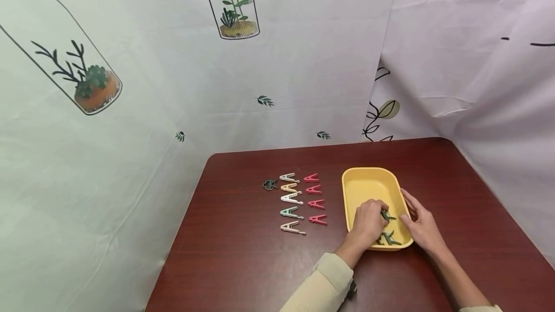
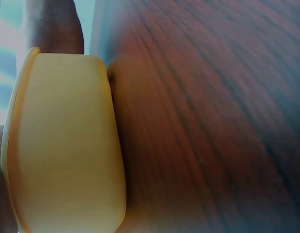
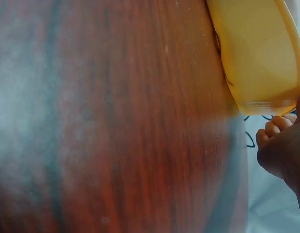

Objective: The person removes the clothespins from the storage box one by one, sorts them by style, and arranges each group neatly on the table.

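Note:
A yellow plastic bin (image 1: pixel 365 188) stands on the dark red-brown table, with several dark green clips (image 1: pixel 389 239) lying at its near end. My left hand (image 1: pixel 368 221) reaches over the bin's left side, fingers curled down inside. At its fingertips a green clip (image 1: pixel 386 215) shows, partly covered by the hand. On the bin's right side my right hand (image 1: pixel 424 229) grips the rim, thumb over the edge and fingers along the outer wall. The left wrist view is largely filled by the bin's outer wall (image 2: pixel 67 136). In the right wrist view, the right hand (image 3: pixel 285 150) is beside the bin.
Left of the bin, clothespins in pale colours form a column, among them a white clothespin (image 1: pixel 291 198) and a mint clothespin (image 1: pixel 291 213). Small red clothespins (image 1: pixel 316 204) make a second column. A dark green ring-shaped clip (image 1: pixel 270 185) lies farther left. A patterned cloth (image 1: pixel 295 71) hangs behind.

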The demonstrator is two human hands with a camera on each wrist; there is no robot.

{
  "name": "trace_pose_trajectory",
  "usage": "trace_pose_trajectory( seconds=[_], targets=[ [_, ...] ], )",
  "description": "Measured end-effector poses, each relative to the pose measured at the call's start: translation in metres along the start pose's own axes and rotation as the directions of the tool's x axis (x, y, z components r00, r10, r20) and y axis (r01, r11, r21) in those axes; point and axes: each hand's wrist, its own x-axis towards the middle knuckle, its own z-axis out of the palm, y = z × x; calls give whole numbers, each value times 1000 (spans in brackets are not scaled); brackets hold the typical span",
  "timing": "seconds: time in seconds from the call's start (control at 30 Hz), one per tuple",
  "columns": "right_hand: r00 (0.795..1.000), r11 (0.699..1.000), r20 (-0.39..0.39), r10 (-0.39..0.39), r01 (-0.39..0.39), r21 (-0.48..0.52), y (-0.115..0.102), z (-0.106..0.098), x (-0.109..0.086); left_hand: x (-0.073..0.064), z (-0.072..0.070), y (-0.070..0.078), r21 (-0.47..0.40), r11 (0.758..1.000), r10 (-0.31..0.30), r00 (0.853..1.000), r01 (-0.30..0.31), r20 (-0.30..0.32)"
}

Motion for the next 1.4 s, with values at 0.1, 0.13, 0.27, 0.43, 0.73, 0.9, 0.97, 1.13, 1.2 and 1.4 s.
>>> trace_pose_trajectory(
  seconds=[0.1,0.13,0.27,0.43,0.73,0.9,0.97,1.13,1.2,1.4],
  targets=[
    [1000,1000,6,-2,2,5,0,0,0,2,0,-3,-155,987,-49,999,50,13],
    [1000,1000,6,-4,4,8,0,0,0,2,0,-3,-211,975,-70,997,72,16],
    [1000,1000,4,-17,17,24,1,0,1,5,-1,-4,-381,916,-135,991,126,5],
    [1000,1000,1,-17,17,25,1,0,2,7,-4,-4,-455,876,-193,981,161,-22],
    [1000,1000,3,2,-2,1,-1,0,0,6,-5,-3,-531,822,-266,963,205,-40],
    [1000,1000,14,14,-14,9,-2,0,-2,5,-4,-4,-567,802,-267,962,190,-56],
    [1000,1000,13,12,-12,8,-2,1,-2,6,-4,-4,-583,792,-264,963,180,-61],
    [1000,1000,11,5,-5,10,-2,1,-3,7,-4,-5,-613,773,-259,963,162,-72],
    [1000,1000,12,7,-7,10,-2,1,-3,7,-4,-4,-616,771,-261,962,158,-80],
    [1000,1000,8,8,-8,4,-2,0,-2,7,-5,-4,-640,755,-265,959,140,-103]
  ],
)
